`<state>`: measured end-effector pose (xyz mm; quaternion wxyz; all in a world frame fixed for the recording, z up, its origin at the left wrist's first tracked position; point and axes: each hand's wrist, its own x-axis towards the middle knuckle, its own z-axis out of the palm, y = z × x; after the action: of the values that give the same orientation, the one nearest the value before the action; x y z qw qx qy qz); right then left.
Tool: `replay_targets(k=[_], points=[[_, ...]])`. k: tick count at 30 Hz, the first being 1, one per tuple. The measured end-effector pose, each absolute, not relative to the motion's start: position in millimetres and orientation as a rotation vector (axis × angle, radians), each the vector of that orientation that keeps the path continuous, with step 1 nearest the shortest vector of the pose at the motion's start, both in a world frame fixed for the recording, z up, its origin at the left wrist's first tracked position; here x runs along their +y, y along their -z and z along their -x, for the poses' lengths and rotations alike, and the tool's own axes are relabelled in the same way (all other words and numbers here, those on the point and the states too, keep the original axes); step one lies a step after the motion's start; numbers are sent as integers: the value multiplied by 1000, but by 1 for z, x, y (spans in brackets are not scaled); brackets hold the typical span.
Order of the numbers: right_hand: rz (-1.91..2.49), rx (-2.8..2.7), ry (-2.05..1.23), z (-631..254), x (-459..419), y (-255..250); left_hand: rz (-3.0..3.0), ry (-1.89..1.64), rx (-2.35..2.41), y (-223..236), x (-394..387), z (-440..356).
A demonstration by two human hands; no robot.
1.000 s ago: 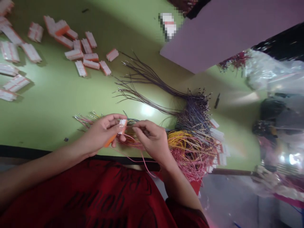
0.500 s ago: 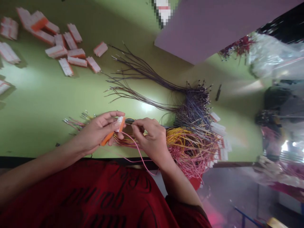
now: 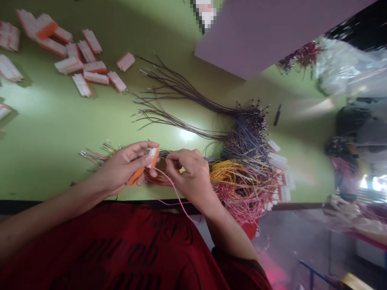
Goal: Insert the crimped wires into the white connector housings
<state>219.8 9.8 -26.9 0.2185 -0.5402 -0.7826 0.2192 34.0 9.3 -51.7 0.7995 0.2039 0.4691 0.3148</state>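
My left hand [image 3: 128,165] is closed around a small white and orange connector housing [image 3: 154,158], its orange face turned to the right. An orange piece [image 3: 136,176] pokes out below the fingers of that hand; its kind is unclear. With thumb and forefinger, my right hand [image 3: 192,173] pinches a thin wire [image 3: 162,157] whose end points at the orange face. Whether the tip is inside the housing cannot be made out. A pink wire [image 3: 179,196] runs from the housing's lower end and loops below my right hand.
Loose connector housings [image 3: 96,66] lie at the upper left of the green table [image 3: 75,121]. Dark wires [image 3: 193,92] spread across the middle. Yellow wires [image 3: 225,171] and pink wires [image 3: 238,203] pile up right of my hands. A purple panel [image 3: 248,36] juts in from above.
My right hand has shifted slightly left, nearer the connector housing, still pinching the wire. My left hand keeps its hold in nearly the same place.
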Motion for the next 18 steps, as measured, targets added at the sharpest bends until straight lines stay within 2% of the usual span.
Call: replay_targets(k=[10, 18], points=[[1427, -2196, -632, -218, 9, 36, -488, -733, 1028, 51, 8, -39], [1462, -2082, -795, -215, 6, 38, -524, -731, 1051, 49, 7, -40]])
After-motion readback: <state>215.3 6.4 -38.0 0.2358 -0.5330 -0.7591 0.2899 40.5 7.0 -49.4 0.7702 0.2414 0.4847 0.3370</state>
